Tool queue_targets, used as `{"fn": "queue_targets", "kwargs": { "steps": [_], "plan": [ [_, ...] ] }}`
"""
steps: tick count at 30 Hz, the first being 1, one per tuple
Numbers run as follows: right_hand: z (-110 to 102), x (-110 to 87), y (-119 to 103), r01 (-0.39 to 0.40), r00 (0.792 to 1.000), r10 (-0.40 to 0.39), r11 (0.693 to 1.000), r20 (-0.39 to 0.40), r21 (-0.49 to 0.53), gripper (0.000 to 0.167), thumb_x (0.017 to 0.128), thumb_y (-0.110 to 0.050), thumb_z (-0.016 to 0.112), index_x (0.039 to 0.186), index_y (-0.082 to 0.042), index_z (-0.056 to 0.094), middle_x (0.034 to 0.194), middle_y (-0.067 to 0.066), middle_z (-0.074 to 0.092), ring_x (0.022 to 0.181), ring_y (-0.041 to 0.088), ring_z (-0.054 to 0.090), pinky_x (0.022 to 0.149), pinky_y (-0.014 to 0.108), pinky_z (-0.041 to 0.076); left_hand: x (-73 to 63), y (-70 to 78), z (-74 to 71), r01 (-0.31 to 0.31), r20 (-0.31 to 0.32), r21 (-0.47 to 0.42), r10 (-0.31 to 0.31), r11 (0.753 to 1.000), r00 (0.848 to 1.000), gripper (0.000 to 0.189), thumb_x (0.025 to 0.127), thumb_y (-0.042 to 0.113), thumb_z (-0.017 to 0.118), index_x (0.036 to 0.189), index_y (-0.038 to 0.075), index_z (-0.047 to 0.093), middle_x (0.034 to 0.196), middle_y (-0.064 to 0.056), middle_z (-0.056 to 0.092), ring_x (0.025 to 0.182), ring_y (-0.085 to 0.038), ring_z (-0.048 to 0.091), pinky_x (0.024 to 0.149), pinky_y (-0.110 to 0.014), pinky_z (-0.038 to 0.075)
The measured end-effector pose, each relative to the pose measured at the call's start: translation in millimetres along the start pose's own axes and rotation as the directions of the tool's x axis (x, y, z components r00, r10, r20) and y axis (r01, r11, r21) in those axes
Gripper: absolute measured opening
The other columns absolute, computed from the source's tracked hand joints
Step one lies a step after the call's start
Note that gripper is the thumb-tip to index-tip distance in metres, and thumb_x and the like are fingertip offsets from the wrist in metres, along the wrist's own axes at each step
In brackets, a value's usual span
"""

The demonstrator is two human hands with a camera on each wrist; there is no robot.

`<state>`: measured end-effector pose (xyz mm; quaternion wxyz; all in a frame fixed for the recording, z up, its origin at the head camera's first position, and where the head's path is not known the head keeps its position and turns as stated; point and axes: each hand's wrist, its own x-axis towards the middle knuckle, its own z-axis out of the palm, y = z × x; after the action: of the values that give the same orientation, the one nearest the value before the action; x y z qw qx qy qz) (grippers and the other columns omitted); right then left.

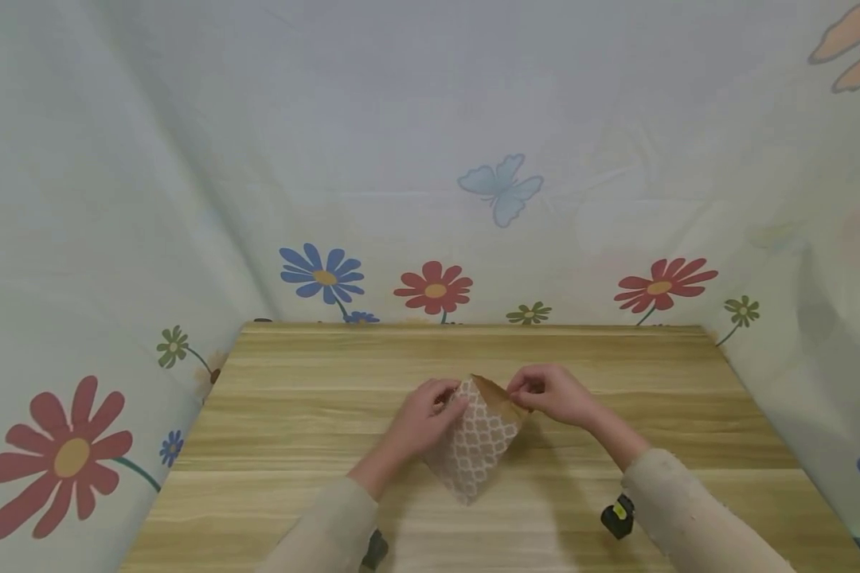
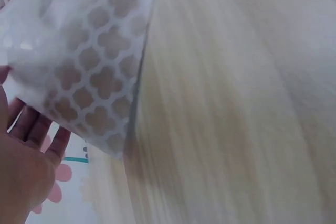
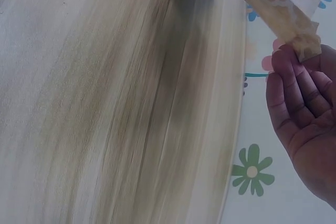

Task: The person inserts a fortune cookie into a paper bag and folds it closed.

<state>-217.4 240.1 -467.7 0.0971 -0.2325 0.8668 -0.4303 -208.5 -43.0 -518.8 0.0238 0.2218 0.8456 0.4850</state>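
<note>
A small kraft paper bag (image 1: 482, 442) with a white lattice pattern is held up at a tilt between the two hands, one corner pointing down over the table. Its plain brown part (image 1: 493, 392) shows along the upper right edge. My left hand (image 1: 430, 414) pinches the bag's left edge, thumb on the patterned face; in the left wrist view its fingers (image 2: 37, 127) lie behind the paper. With thumb and fingertips, my right hand (image 1: 555, 394) pinches the right corner. That brown corner (image 3: 310, 48) shows between the fingertips in the right wrist view.
A wood-grain table (image 1: 294, 406) lies beneath the hands. White sheets with printed flowers and butterflies (image 1: 502, 191) stand behind it and at both sides. A black device with a yellow mark (image 1: 618, 517) sits under the right wrist; another dark one (image 1: 375, 549) is by the left sleeve.
</note>
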Motion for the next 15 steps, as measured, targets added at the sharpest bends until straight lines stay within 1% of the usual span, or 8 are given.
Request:
{"fn": "queue_targets", "kwargs": {
  "steps": [3,6,10,13,15],
  "plan": [
    [-1.0,0.0,1.4,0.01,1.0,-0.01,1.0,0.016,0.003,0.011,0.1,-0.003,0.067,0.105,-0.005,0.077,0.089,0.001,0.074,0.079,0.01,0.067,0.071,0.026,0.058,2.9,1.0,-0.1,0.045,0.003,-0.053,-0.045,0.998,0.999,0.035,0.108,0.035,0.065,0.128,0.008,0.072,0.12,-0.006,0.073,0.11,-0.021,0.068,0.098,-0.041,0.06],
    [-1.2,0.7,1.1,0.01,1.0,-0.01,1.0,0.021,-0.002,0.011,0.1,-0.003,0.068,0.105,-0.005,0.077,0.09,0.0,0.074,0.081,0.01,0.068,0.073,0.026,0.058,4.7,0.4,0.6,0.093,0.0,-0.095,-0.094,0.991,0.996,0.027,0.107,0.037,0.066,0.117,0.014,0.075,0.11,0.001,0.074,0.101,-0.015,0.067,0.091,-0.036,0.059],
    [-0.4,2.3,2.0,0.012,1.0,-0.012,1.0,0.007,0.009,0.011,0.101,-0.004,0.069,0.107,-0.004,0.077,0.091,0.002,0.075,0.082,0.012,0.068,0.074,0.026,0.059,5.3,0.4,2.0,0.14,-0.021,-0.161,-0.145,0.977,0.989,0.021,0.107,0.035,0.067,0.11,0.016,0.075,0.104,0.003,0.072,0.098,-0.014,0.065,0.09,-0.035,0.058],
    [1.6,0.3,3.4,-0.019,0.999,0.02,0.998,-0.026,0.055,0.015,0.104,-0.011,0.068,0.112,-0.002,0.077,0.097,0.006,0.076,0.085,0.015,0.07,0.077,0.034,0.062,5.6,1.4,3.5,0.164,-0.044,-0.201,-0.176,0.966,0.983,0.021,0.107,0.034,0.067,0.108,0.015,0.075,0.102,0.002,0.071,0.097,-0.015,0.065,0.088,-0.035,0.057],
    [4.0,-4.4,4.8,-0.064,0.996,0.071,0.992,-0.056,0.11,0.023,0.107,-0.018,0.067,0.119,0.0,0.075,0.102,0.01,0.076,0.088,0.019,0.071,0.08,0.041,0.064,6.2,1.3,4.9,0.173,-0.065,-0.226,-0.192,0.959,0.979,0.022,0.107,0.034,0.067,0.107,0.013,0.075,0.102,0.0,0.071,0.097,-0.016,0.064,0.087,-0.034,0.057]
  ]
}}
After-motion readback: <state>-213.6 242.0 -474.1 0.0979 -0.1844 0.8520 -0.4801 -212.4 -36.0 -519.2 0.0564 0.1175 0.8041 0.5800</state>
